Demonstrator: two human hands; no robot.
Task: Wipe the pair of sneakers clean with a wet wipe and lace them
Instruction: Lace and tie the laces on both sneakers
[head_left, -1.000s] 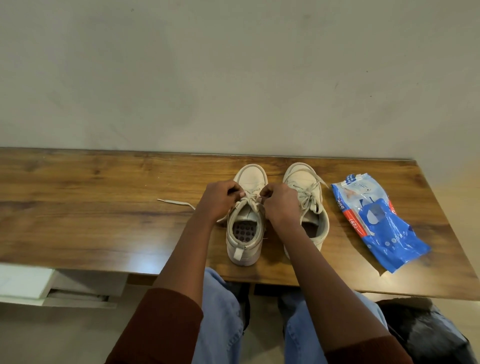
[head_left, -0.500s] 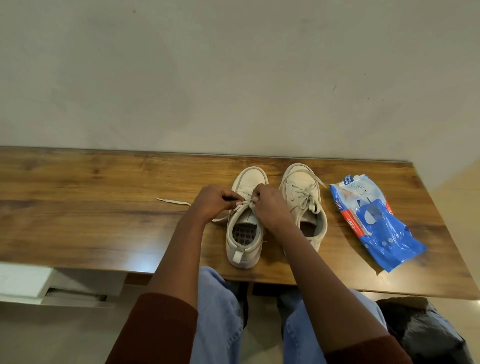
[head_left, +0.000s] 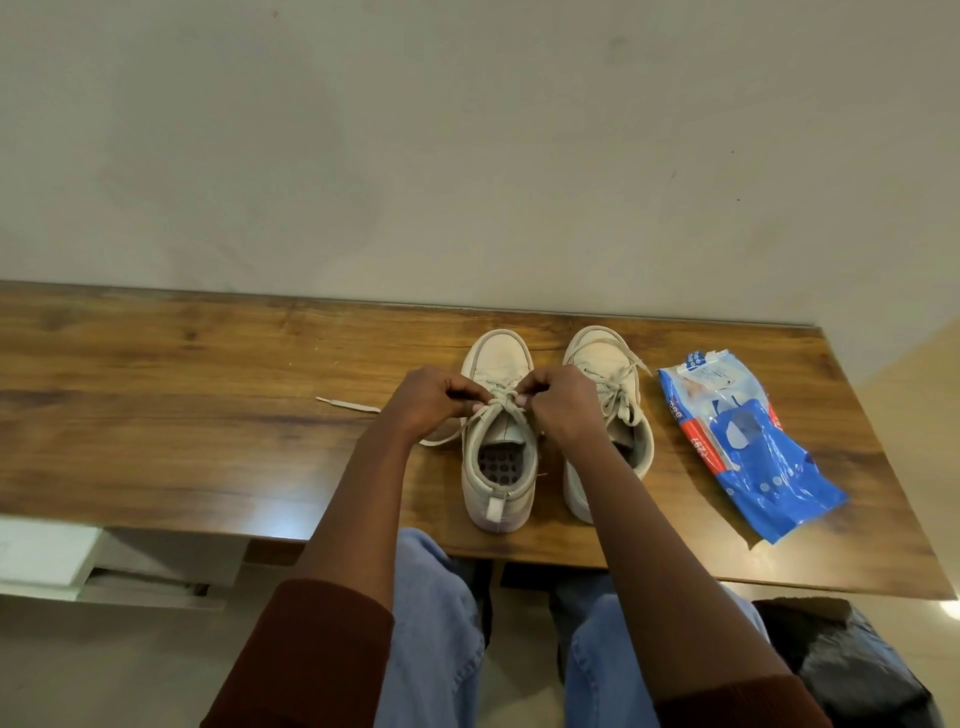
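Pinching a strand of the lace (head_left: 501, 402) in each hand, left hand (head_left: 434, 405) and right hand (head_left: 566, 408), with fingers (head_left: 535, 387) curled tight and knuckles nearly meeting over the tongue of the sneaker (head_left: 498, 499). Probably cinching a knot or bow at the top eyelets.

Soft, light and limp to handle, so best gripped close to the crossing, where a pull carries straight into the knot. Likely to slacken if let go before tightening. Firm enough in the shoe body to stay put on the counter (head_left: 156, 415) under a gentle tug.

Directly between and under the fingers: the crossing. Out beyond the left fingers: one free end trailing flat. Just beside the right fingers, partly under that wrist: the second sneaker (head_left: 602, 353), apparently tied already. Farther out on that side, well apart: the wet wipe pack (head_left: 748, 452).
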